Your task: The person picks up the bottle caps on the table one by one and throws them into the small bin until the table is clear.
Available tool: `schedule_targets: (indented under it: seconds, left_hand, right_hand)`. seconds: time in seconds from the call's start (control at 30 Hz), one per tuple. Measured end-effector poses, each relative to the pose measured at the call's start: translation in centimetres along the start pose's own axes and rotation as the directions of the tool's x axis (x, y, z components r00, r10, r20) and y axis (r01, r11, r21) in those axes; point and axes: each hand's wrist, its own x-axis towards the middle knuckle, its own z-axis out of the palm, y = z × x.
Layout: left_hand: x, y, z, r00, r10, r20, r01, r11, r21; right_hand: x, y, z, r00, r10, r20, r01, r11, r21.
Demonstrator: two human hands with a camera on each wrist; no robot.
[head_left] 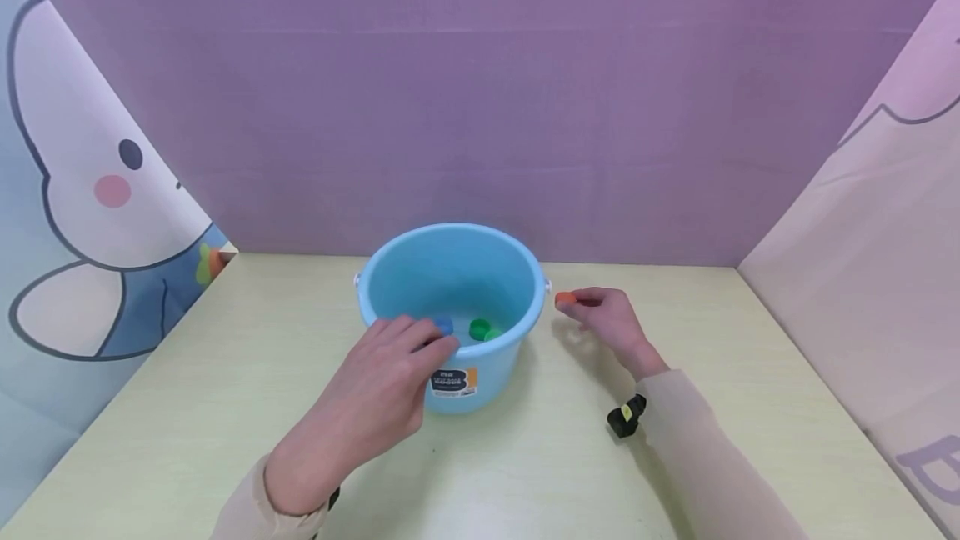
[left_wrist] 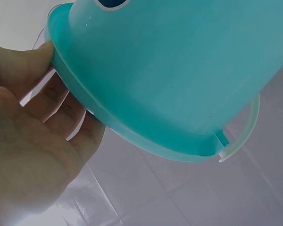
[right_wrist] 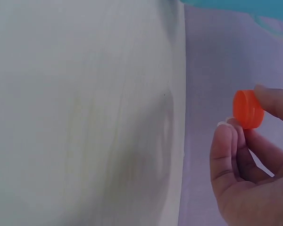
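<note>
A light-blue bucket [head_left: 480,377] stands upright on the table, a label on its front. Inside, on its floor, lie a blue cap [head_left: 444,326], a dark green cap [head_left: 479,329] and a lighter green cap [head_left: 492,334]. My left hand [head_left: 390,373] holds the near-left rim; in the left wrist view, the thumb [left_wrist: 26,66] is against the outside and the fingers pass behind the rim. To the right of the bucket, my right hand [head_left: 609,322] pinches an orange bottle cap [right_wrist: 248,109] between thumb and finger, above the table.
The pale wooden table [head_left: 750,407] extends around the bucket. A purple cloth backdrop [head_left: 480,107] rises behind it, with printed cloth panels [head_left: 885,273] at both sides. The bucket's white handle [left_wrist: 247,134] hangs along its outside. A black wrist device [head_left: 627,417] is on my right wrist.
</note>
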Motion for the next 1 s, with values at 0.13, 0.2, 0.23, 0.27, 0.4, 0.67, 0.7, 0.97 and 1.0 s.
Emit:
schedule_targets:
  seconds: [0.13,0.2,0.23,0.27,0.4,0.67,0.7,0.97,1.0]
  left_hand:
    - [0.0,0.0,0.0,1.000,0.001,0.000,-0.001,1.000,0.000]
    - [0.0,0.0,0.0,1.000,0.001,0.000,-0.001,1.000,0.000]
    - [0.0,0.0,0.0,1.000,0.002,-0.001,-0.002,1.000,0.000]
    - [0.0,0.0,0.0,1.000,0.003,-0.002,-0.003,1.000,0.000]
    - [0.0,0.0,0.1,1.000,0.006,-0.006,-0.006,1.000,0.002]
    - [0.0,0.0,0.1,1.000,0.001,-0.004,-0.001,1.000,-0.003]
    - [0.0,0.0,0.1,1.000,0.000,-0.003,0.000,1.000,-0.004]
    - [0.0,0.0,0.1,1.000,-0.003,0.001,0.003,1.000,-0.003]
    - [0.0,0.0,0.1,1.000,-0.003,0.002,0.003,1.000,-0.003]
  right_hand:
    - [-0.2,0.0,0.1,1.000,-0.029,-0.011,0.029,0.999,0.027]
    - [-0.3,0.0,0.1,0.999,-0.043,-0.011,0.043,0.998,0.041]
    - [-0.3,-0.1,0.2,0.999,-0.050,-0.010,0.050,0.998,0.048]
    - [-0.4,-0.2,0.2,0.998,-0.057,-0.009,0.058,0.997,0.055]
    - [-0.6,-0.5,0.2,0.997,-0.082,-0.006,0.082,0.994,0.078]
    - [-1.0,-1.6,0.1,0.993,-0.118,-0.002,0.117,0.987,0.105]
    - [-1.1,-1.7,0.0,0.992,-0.123,-0.002,0.123,0.987,0.105]
    - [-1.7,-2.7,-0.5,0.990,-0.140,-0.011,0.140,0.987,0.084]
    - [-1.8,-2.8,-0.5,0.990,-0.141,-0.011,0.141,0.987,0.081]
